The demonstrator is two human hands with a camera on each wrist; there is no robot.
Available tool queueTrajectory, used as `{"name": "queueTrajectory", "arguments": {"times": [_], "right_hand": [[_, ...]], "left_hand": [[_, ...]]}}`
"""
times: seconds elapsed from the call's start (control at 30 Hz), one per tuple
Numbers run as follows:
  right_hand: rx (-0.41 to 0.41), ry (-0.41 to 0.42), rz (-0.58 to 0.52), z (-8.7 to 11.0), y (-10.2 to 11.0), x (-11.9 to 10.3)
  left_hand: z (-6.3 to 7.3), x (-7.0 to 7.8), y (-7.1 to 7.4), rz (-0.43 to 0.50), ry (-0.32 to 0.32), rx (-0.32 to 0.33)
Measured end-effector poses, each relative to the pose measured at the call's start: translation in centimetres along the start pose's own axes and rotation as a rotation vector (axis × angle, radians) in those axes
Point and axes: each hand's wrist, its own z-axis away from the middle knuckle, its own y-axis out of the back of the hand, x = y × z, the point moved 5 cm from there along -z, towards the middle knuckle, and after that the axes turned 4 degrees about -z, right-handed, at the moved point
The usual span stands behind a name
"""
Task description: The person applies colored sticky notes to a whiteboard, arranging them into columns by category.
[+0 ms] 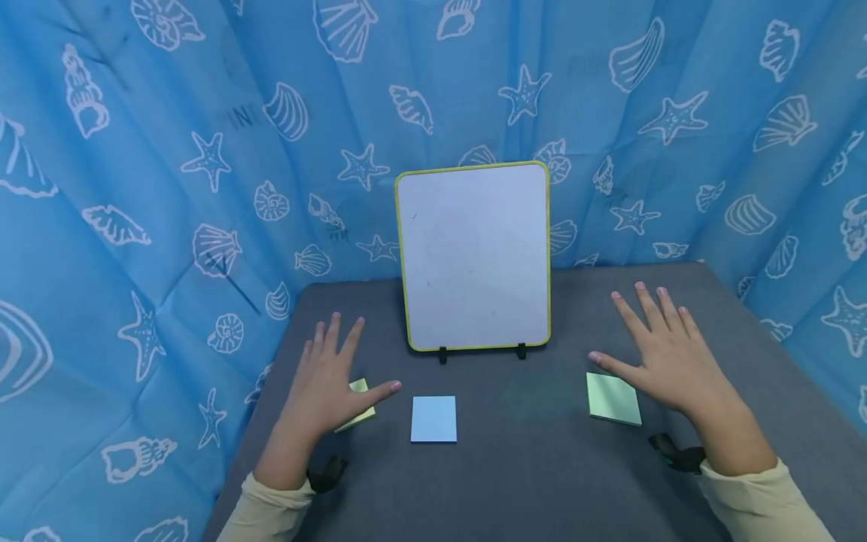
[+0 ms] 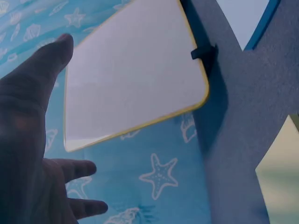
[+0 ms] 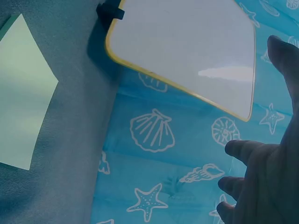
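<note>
My left hand (image 1: 326,384) is spread above the table's left side, its fingers straight and holding nothing. Partly hidden beneath it lies a yellow sticky note pad (image 1: 363,406), which also shows in the left wrist view. Just right of that thumb sits a blue sticky note pad (image 1: 433,419). On the right, my right hand (image 1: 667,361) is spread too, with nothing in its grasp. A green sticky note pad (image 1: 612,399) lies below its thumb, and the right wrist view shows this pad (image 3: 25,98) at its left edge.
A whiteboard (image 1: 474,256) with a yellow rim stands upright at the back of the grey table (image 1: 515,482), on small black feet (image 1: 443,355). Behind it and along both sides hangs a blue curtain (image 1: 271,150) with white shells and starfish.
</note>
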Motion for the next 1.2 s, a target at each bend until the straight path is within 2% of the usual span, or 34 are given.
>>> {"name": "queueTrajectory", "arguments": {"times": [0.17,0.4,0.53,0.77,0.87,1.0,1.2], "right_hand": [[-0.016,0.019,-0.035,0.0,-0.2,0.2],[-0.063,0.064,-0.104,0.5,-0.7,0.0],[-0.129,0.072,-0.134,1.1,-1.3,-0.1],[-0.170,0.089,-0.193,2.1,-2.6,-0.4],[-0.164,0.103,-0.216,2.6,-3.1,-0.6],[-0.144,0.125,-0.226,3.1,-3.6,-0.7],[-0.146,0.122,-0.242,3.9,-4.2,-0.6]], "left_hand": [[-0.1,1.0,-0.5,0.041,-0.040,0.034],[-0.3,4.0,-2.5,0.131,-0.180,0.094],[-0.5,5.9,-3.5,0.197,-0.254,0.078],[-0.6,9.2,-5.3,0.278,-0.328,-0.022],[-0.8,10.6,-5.9,0.278,-0.356,-0.037],[-1.1,12.7,-6.6,0.249,-0.409,-0.026],[-1.4,16.3,-7.8,0.218,-0.489,-0.043]]}}
